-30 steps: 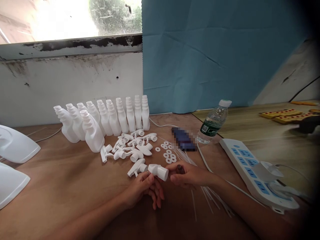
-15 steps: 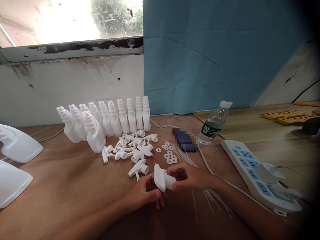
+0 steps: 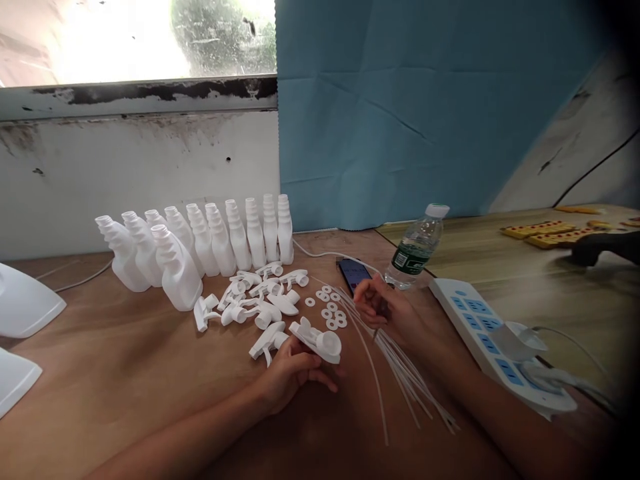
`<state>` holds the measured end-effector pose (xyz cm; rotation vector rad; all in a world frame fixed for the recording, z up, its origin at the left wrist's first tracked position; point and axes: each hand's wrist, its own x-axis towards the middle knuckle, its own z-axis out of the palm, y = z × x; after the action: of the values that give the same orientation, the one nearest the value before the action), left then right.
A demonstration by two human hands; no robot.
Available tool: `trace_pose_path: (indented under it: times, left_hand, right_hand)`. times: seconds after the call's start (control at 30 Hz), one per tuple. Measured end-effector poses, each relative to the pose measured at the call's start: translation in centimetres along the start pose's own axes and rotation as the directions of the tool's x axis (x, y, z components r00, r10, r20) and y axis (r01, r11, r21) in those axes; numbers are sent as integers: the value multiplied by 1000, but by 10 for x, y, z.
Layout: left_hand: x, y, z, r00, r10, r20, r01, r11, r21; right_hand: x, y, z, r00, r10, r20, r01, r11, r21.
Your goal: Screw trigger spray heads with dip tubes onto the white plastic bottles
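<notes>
A white trigger spray head (image 3: pixel 320 340) is held by my left hand (image 3: pixel 293 370), its round collar facing up and to the right. The fingers are curled under the head. My right hand (image 3: pixel 387 310) hovers over a bundle of thin white tubes (image 3: pixel 405 373), its fingers loosely bent and no held thing visible. Just left of it lie several flat white washers (image 3: pixel 331 308). Several more spray heads (image 3: pixel 267 297) form a loose pile beyond my left hand, one (image 3: pixel 269 341) close to its knuckles.
Several white bottles (image 3: pixel 215 240) without caps stand in a row by the wall. Larger white bottles (image 3: pixel 25 303) lie at the left edge. A phone (image 3: pixel 354 272), a water bottle (image 3: pixel 414 250) and a power strip (image 3: pixel 467 317) with plugs are on the right.
My right hand has let go of the spray head and moved right and up, over the tubes. The spray head has turned in my left hand. The view has shifted slightly right.
</notes>
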<state>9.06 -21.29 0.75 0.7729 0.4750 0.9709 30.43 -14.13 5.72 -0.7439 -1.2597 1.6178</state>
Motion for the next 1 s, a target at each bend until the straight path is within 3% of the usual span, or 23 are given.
trace_pose_path:
  times: [0.13,0.3,0.37,0.5,0.7,0.87,1.0]
  left_hand:
    - [-4,3,-3,999,9,43,-9,1000,-15]
    - [-4,4,-4,999,17,52,-16,1000,-14]
    - [-4,4,-4,999,8,37,-8,1000,4]
    - [-4,6,-1,998,9,-66,-7,999,43]
    - [-4,9,4,967,30,-253,-8,996,85]
    - [-2,2,3,951,70,-300,-12,982,190]
    - [-3,0,5,926,107,-362,-7,964,267]
  right_hand:
    - [4,8,0,999,34,16,-35,998,52]
    - [5,14,-2,996,-73,-50,63,983,-174]
    - [6,12,-3,989,-127,-79,104,965,-240]
    - [5,1,1,973,-199,-121,177,969,-171]
    - [-6,-2,9,996,-66,54,73,987,-141]
    - [-17,9,18,977,-118,178,150,972,-178]
    - [-25,8,17,961,-235,144,270,908,-320]
